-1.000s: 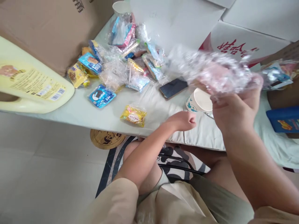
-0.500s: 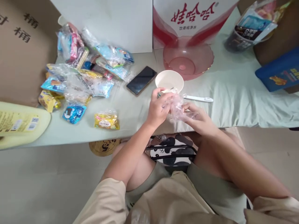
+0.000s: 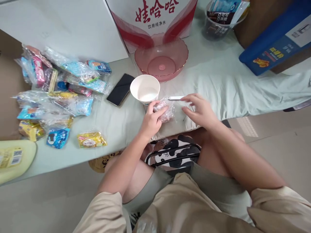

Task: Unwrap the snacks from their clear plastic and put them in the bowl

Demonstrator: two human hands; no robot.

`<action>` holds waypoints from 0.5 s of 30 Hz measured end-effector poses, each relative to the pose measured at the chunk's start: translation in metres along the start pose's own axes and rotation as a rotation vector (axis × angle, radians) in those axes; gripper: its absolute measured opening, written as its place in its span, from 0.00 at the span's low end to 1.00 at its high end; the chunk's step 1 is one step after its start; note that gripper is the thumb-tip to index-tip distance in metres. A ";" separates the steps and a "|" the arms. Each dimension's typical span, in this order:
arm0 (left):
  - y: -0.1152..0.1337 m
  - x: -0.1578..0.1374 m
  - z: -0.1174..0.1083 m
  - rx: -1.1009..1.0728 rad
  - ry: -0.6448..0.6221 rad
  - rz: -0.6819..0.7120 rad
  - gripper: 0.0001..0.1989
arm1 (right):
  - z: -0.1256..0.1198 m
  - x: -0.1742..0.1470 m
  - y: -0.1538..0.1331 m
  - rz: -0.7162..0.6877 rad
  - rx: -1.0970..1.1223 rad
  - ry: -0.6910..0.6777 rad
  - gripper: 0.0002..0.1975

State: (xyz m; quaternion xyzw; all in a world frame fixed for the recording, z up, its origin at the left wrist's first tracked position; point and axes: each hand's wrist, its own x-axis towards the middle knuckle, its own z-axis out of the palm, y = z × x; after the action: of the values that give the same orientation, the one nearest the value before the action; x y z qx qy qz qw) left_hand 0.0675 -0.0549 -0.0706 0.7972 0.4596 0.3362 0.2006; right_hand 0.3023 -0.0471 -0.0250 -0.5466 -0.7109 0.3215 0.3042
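Observation:
My left hand (image 3: 152, 121) is closed on a crinkled clear plastic bag (image 3: 167, 112) with something pinkish inside, held low over the cloth at the table's front edge. To its right, my right hand (image 3: 200, 110) has its thumb and fingers apart. Its fingertips reach the right end of a slim white-handled tool (image 3: 175, 98), whose kind I cannot make out; the fingers hide that end. Just behind the bag stands a white paper bowl (image 3: 145, 89), which looks empty inside.
A black phone (image 3: 120, 89) lies left of the bowl, a pink clear basin (image 3: 161, 60) behind it. Several wrapped snacks (image 3: 60, 87) are heaped at left, with a yellow packet (image 3: 91, 139) in front. A blue box (image 3: 272, 48) and a filled clear tub (image 3: 218, 24) stand right.
My right hand has come off the plastic bag and moved to the white-handled tool. My left hand keeps the bag. The view has turned to the right.

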 end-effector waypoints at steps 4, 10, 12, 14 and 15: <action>0.005 -0.004 -0.002 0.053 -0.071 0.003 0.22 | 0.004 0.012 0.022 -0.027 -0.470 0.127 0.22; 0.018 -0.008 -0.006 -0.047 -0.240 -0.016 0.25 | 0.011 0.014 0.021 0.047 -0.558 0.072 0.11; 0.020 -0.010 -0.006 -0.039 -0.213 -0.071 0.22 | 0.008 0.012 0.016 0.105 -0.513 0.083 0.10; 0.021 -0.012 -0.005 -0.029 -0.145 -0.118 0.18 | 0.005 0.009 0.011 0.180 -0.394 0.097 0.08; 0.022 -0.013 -0.005 -0.038 -0.106 -0.144 0.21 | 0.003 0.008 0.008 0.215 -0.311 0.105 0.06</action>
State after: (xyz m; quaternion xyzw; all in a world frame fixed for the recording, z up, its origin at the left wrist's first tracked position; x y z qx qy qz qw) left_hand 0.0726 -0.0767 -0.0582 0.7749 0.4979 0.2870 0.2631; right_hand 0.3032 -0.0382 -0.0327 -0.6757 -0.6727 0.2095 0.2166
